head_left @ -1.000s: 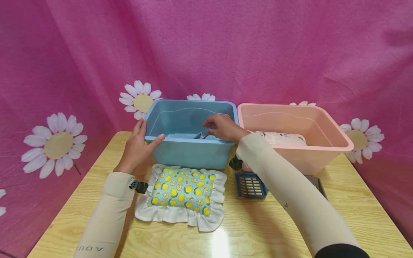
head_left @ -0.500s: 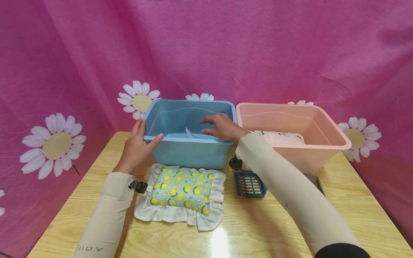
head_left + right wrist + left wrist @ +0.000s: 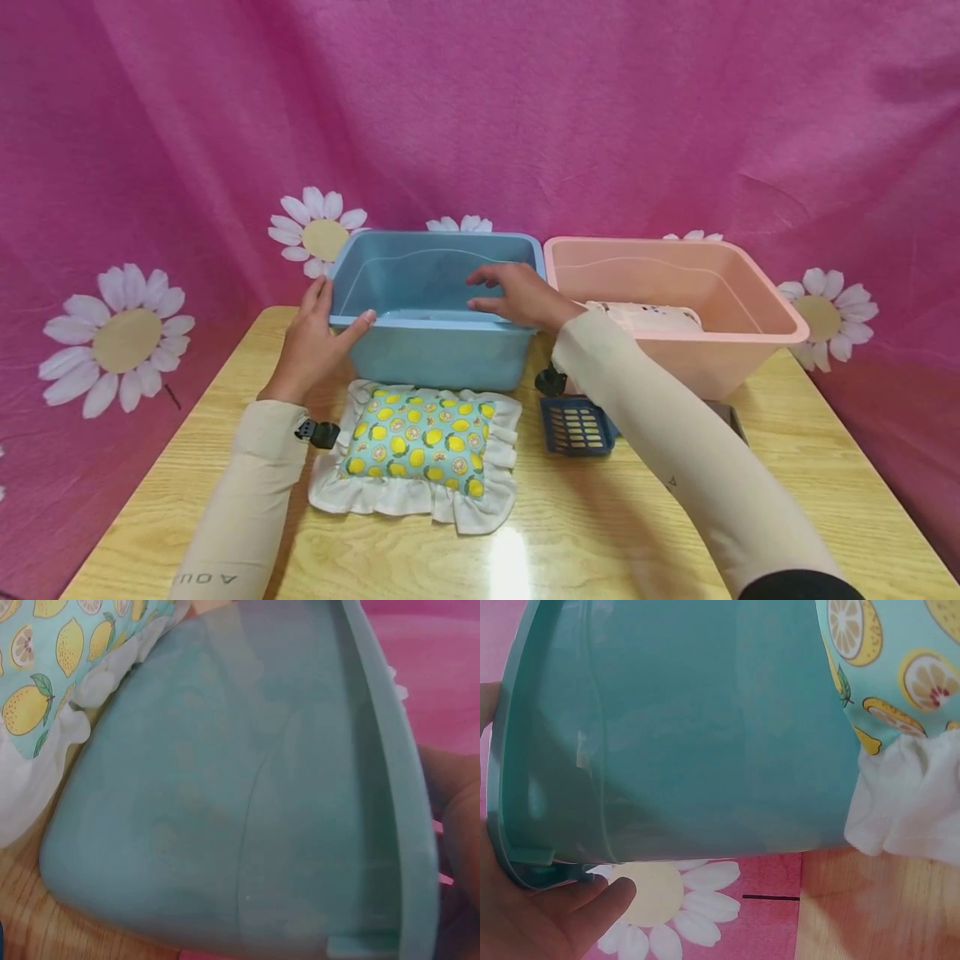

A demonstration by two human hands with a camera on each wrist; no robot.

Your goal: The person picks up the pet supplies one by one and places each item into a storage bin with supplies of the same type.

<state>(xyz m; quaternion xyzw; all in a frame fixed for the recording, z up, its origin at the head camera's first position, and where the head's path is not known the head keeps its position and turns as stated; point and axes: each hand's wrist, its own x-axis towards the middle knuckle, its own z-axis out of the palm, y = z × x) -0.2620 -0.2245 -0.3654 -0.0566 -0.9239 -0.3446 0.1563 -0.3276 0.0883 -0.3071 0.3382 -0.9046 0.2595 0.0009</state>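
Observation:
My left hand [image 3: 303, 346] grips the left front corner of a blue plastic tub [image 3: 442, 358], thumb over the front rim and fingers along the side. In the left wrist view, that hand's fingers [image 3: 604, 907] reach round the tub's rim. My right hand [image 3: 521, 296] hovers over the tub's right part, fingers loosely bent and apart, with nothing between them. The right wrist view shows the tub's outer wall [image 3: 217, 787], the hand partly hidden behind the rim. The tub's floor is mostly hidden by its front wall.
A pink tub [image 3: 720, 354] stands close on the right, with a pale patterned cloth item [image 3: 645, 317] inside. In front lie a lemon-print cushion [image 3: 423, 442] with white frills and a dark blue slotted scoop [image 3: 577, 427]. A grey-brown object [image 3: 729, 421] is partly behind my right forearm.
My right hand has let go of a small grey object inside the blue tub. It stood tilted there half a second ago and is now out of sight. The left hand stays put.

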